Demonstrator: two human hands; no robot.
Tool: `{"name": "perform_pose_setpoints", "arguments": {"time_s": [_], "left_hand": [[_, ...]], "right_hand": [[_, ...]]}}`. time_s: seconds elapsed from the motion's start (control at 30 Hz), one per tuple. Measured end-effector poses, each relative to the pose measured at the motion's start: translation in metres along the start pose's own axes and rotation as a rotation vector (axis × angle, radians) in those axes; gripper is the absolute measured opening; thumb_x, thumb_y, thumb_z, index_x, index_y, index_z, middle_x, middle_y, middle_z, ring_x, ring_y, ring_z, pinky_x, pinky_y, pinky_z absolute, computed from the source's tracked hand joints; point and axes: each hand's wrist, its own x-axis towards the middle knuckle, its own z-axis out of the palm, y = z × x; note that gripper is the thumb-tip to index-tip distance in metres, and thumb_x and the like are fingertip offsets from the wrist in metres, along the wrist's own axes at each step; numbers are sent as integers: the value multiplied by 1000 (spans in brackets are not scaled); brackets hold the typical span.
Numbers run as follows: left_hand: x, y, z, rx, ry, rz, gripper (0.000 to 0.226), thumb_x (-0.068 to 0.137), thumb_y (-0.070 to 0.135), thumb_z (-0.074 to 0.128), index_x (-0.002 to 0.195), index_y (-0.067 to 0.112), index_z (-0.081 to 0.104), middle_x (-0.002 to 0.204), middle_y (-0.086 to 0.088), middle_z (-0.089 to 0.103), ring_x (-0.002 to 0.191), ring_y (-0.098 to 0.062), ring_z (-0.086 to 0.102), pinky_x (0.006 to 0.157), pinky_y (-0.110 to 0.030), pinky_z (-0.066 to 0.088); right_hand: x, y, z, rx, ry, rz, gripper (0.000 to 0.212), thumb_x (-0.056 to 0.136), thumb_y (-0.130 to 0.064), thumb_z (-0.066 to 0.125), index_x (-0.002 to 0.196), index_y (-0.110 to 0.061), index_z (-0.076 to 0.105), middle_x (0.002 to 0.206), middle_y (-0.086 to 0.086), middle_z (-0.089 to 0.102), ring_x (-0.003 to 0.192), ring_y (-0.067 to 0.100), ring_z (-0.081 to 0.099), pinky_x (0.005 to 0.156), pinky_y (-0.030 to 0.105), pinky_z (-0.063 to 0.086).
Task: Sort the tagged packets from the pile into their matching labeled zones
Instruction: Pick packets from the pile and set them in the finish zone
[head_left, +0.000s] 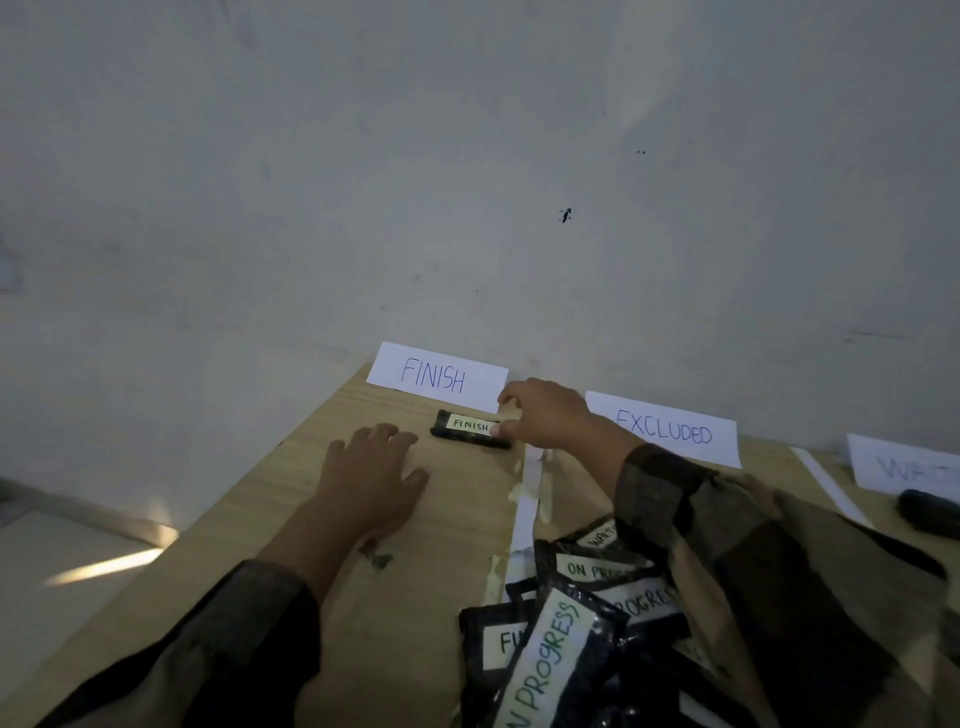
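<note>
A pile (571, 623) of black glossy packets is lying closest, well in front and to the right of the FINISH sign (436, 376). Their pale tags are reading ON PROGRESS, with others partly covered. One packet (470, 430) is lying flat on the table (415, 597) just in front of that sign. It is slim, black and shiny, and its pale tag is showing FINISH. The right hand (545, 413) is pinching its right end, thumb on the tag's edge. The left hand (371, 467) is resting flat on the table, fingers spread, in front and to the left of the sign. A white strip (527, 499) is running toward the pile, and an EXCLUDED sign (665, 431) is standing right of the FINISH sign.
</note>
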Motion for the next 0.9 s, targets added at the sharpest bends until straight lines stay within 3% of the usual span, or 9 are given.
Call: {"name": "perform_pose_setpoints", "arguments": {"time_s": [0.3,0.43,0.53,0.7,0.9], "left_hand": [[-28,44,-26,-68,51,167,52,92,52,43,138,28,41,145,2,40,132,-21,38,103,-39,36],[-57,70,-27,-136,1,265,64,82,62,29,136,30,43,143,7,43,131,-16,39,103,-37,37],[-78,94,-26,-277,-55,357,53,91,57,38,136,30,44,141,9,46,129,-12,41,105,-33,35],[-101,122,-23,-528,-194,437,49,86,52,30,119,30,58,115,10,63,103,-7,56,91,-32,45],[-111,130,-10,-430,4,372,48,86,58,25,94,30,63,84,10,58,82,-11,52,77,-37,48]], "right_hand": [[-86,18,-43,100,-29,-126,42,83,-52,62,118,-31,57,123,-7,55,109,15,52,92,35,43],[-146,33,-48,186,-78,-167,37,83,-50,64,115,-34,58,124,-13,53,112,10,50,90,29,41],[-187,47,-48,177,-119,-199,36,83,-49,65,115,-35,59,121,-13,55,110,7,50,94,30,40],[-245,69,-38,97,-142,-214,39,82,-57,60,117,-40,56,119,-16,52,112,5,47,99,36,38],[-302,81,-32,137,-98,-221,52,80,-67,54,124,-40,51,125,-21,46,114,-4,39,104,32,30]]}}
